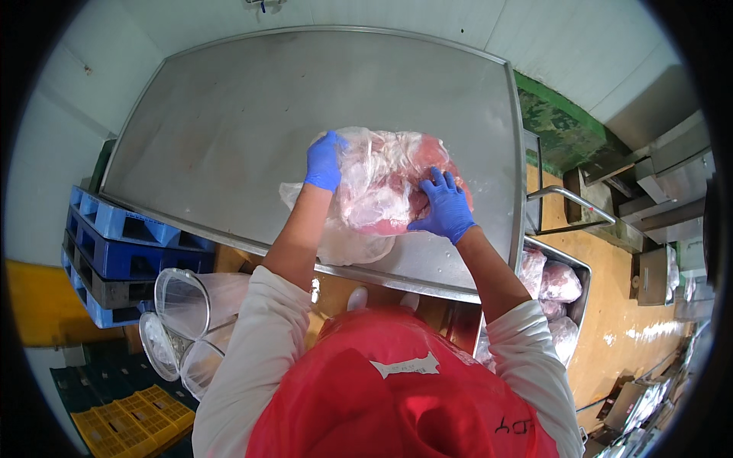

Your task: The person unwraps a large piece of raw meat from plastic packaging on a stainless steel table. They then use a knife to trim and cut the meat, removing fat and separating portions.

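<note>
A large piece of raw meat [393,208], red with pale fat, lies near the front edge of a steel table [229,114]. Clear plastic wrap [355,243] covers its left part and hangs slack toward me over the table's front edge. My left hand [324,162], in a blue glove, is closed on the plastic at the meat's far left corner. Also gloved in blue, my right hand [446,206] rests with fingers spread on the bare right side of the meat. The underside of the meat is hidden.
At the right, a metal bin [582,294] holds several plastic-wrapped pieces of meat [560,282], beside a metal tube handle [569,195]. Stacked blue pallets [126,244] and clear plastic-lined round containers [183,305] stand left. Yellow crates [137,424] sit lower left.
</note>
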### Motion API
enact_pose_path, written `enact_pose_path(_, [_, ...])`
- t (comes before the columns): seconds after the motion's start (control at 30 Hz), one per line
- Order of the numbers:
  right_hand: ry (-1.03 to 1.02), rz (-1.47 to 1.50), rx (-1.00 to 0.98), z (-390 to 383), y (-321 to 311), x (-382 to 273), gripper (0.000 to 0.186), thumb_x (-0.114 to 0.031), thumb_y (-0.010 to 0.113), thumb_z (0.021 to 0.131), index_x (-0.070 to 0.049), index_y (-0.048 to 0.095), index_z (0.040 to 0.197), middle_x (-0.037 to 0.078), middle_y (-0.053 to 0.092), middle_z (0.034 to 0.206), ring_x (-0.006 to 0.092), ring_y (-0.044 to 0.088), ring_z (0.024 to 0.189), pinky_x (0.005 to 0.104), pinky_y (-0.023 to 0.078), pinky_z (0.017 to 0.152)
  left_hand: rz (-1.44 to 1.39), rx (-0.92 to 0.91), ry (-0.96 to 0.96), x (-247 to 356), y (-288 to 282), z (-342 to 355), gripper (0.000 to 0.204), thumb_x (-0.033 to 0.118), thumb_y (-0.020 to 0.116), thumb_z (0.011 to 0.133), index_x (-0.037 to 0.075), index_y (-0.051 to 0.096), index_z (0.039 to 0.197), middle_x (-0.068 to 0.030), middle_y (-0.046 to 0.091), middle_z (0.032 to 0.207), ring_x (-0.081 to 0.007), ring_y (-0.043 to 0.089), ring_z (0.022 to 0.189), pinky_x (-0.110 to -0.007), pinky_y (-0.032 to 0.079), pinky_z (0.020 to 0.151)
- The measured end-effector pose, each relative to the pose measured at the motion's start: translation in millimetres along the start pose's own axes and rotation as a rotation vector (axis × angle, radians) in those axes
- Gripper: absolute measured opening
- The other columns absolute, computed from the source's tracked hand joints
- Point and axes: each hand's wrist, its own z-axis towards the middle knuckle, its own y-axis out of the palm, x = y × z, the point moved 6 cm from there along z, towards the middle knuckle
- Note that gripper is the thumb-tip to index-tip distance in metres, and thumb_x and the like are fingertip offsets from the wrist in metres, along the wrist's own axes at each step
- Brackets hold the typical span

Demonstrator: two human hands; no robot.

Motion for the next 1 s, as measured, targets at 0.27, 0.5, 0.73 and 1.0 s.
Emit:
enact_pose_path(0.27, [0.091, -0.039, -0.130, -5, 5, 19, 0.082, -0.036, 0.092, 0.066, -0.023, 0.055, 0.139, 0.013, 0.034, 0.165, 0.0444, 0.037, 0.148, 0.0696, 0.033, 0.114, 1.083, -0.138, 0.087, 106, 36, 17, 0.056, 0.053, 0.066, 0.098, -0.002, 0.066, 0.109, -0.0127, 0.070, 0.109, -0.0249, 0.065, 0.097, -0.042, 0.053, 0.087])
enact_pose_path(0.5, [0.139, -0.057, -0.073, 3, 29, 56, 0.087, -0.036, 0.086, 0.074, -0.031, 0.048, 0.152, 0.014, 0.035, 0.165, 0.0407, 0.037, 0.149, 0.0688, 0.030, 0.117, 1.353, -0.396, 0.170, 39, 48, -51, 0.072, 0.059, 0.071, 0.091, 0.005, 0.060, 0.137, -0.0290, 0.053, 0.147, -0.0434, 0.050, 0.138, -0.046, 0.044, 0.112])
enact_pose_path(0.73, [-0.052, 0.115, 0.074, 5, 12, -67, 0.105, -0.056, 0.082, 0.070, -0.007, 0.042, 0.154, 0.023, 0.036, 0.161, 0.0440, 0.031, 0.151, 0.0681, 0.023, 0.119, 1.293, -0.017, 0.454, -22, 7, -94, 0.037, 0.038, 0.067, 0.100, 0.004, 0.068, 0.115, -0.0168, 0.074, 0.100, -0.0330, 0.070, 0.086, -0.047, 0.053, 0.077])
enact_pose_path(1.0, [-0.039, -0.059, 0.192, 0, 12, -76, 0.108, -0.049, 0.085, 0.064, -0.008, 0.041, 0.153, 0.024, 0.042, 0.152, 0.0446, 0.033, 0.147, 0.0689, 0.022, 0.115, 0.377, -0.104, -0.034, -9, 32, -71, 0.027, 0.028, 0.068, 0.101, 0.011, 0.067, 0.081, 0.0070, 0.055, 0.072, -0.0064, 0.046, 0.064, -0.028, 0.039, 0.059])
